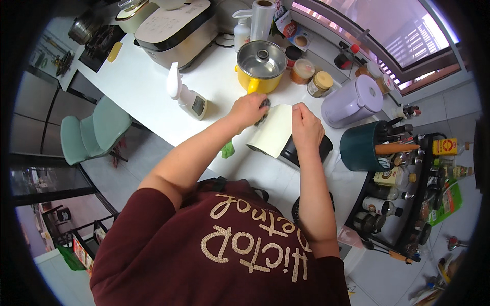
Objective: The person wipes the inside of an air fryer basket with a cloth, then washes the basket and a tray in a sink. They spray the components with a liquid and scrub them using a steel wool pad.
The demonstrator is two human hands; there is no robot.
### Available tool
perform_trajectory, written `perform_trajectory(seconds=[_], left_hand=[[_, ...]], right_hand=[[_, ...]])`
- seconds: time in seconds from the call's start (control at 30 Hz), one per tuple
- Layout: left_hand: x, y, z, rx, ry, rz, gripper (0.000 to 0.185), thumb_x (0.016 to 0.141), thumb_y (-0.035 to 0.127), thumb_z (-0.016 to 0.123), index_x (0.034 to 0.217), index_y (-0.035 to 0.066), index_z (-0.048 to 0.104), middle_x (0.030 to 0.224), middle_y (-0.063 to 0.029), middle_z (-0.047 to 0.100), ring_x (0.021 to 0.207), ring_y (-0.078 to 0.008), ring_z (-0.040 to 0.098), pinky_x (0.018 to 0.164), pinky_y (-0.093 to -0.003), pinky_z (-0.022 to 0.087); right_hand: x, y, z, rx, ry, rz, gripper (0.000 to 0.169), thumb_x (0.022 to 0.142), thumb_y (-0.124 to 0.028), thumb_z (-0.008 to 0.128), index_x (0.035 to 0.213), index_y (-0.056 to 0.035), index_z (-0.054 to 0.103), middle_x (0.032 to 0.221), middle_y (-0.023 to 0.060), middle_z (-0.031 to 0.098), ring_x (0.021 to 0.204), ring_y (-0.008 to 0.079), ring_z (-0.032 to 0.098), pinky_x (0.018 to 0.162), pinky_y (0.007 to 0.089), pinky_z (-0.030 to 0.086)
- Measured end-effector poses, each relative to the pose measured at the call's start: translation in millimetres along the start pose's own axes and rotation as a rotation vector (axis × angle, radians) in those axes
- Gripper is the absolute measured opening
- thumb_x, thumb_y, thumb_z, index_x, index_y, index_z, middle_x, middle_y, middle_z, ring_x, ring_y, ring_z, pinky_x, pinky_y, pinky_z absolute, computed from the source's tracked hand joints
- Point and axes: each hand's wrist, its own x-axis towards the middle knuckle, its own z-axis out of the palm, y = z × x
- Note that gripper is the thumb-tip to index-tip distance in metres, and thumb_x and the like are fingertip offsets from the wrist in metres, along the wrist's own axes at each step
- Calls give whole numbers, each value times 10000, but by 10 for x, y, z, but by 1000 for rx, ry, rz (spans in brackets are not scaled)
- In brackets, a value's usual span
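Note:
My left hand [247, 111] is closed around a dark grey wad [263, 113], perhaps a scouring pad, at the left edge of a cream-coloured housing [272, 130]. This housing has a curved face and a black section [293, 152] beside it; its exact kind cannot be told. My right hand [307, 125] grips the housing's right edge, thumb on the cream face, and partly hides the black section. Just beyond my left hand stands a yellow pot [260, 82] with a glass lid [262, 59]. A crumpled green cloth [227, 149] lies near the counter's front edge.
A white spray bottle [187, 97] stands left on the white counter [134, 86], before a large cooker [178, 30]. Jars [302, 71], a lilac jug [352, 101] and a dark green utensil holder [361, 147] line the right. Beyond is a bottle rack [394, 191]. A green chair [95, 128] stands left.

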Motion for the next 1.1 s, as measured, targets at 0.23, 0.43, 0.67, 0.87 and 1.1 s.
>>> perform_trajectory(seconds=[0.23,0.43,0.67,0.87,1.1], left_hand=[[29,-242,-82,-448,-207,91,279,842,207,645,1084,70,628,1047,-171,646,978,-351,622,866,-414,500],[113,-46,-24,-3,-185,71,311,848,233,652,1118,79,639,1070,-169,651,989,-367,619,883,-422,499],[224,-349,124,-584,18,-448,323,904,309,622,1070,32,645,914,-124,688,792,-256,650,754,-373,523],[-247,-692,129,-1139,-66,-639,335,974,316,544,1183,55,554,953,-71,630,759,-144,615,694,-286,520],[-272,-297,-49,-673,52,6,516,873,132,609,1360,130,437,1320,-154,425,1207,-261,478,1046,-356,407]], right_hand=[[-21,-13,-9,-21,-9,20,290,966,-346,462,899,-105,611,817,167,679,780,411,633,666,501,466],[19,-22,18,-4,-23,7,281,966,-343,459,916,-116,618,805,167,674,775,415,629,660,497,464],[-24,5,-8,-34,-26,17,283,965,-348,458,931,-121,625,813,166,672,788,410,629,661,479,460],[-45,4,-15,12,-33,13,270,960,-334,469,932,-122,632,808,160,671,779,398,629,657,468,458],[-44,29,0,-2,-23,5,263,958,-329,471,926,-125,635,801,160,668,766,392,631,651,467,457]])
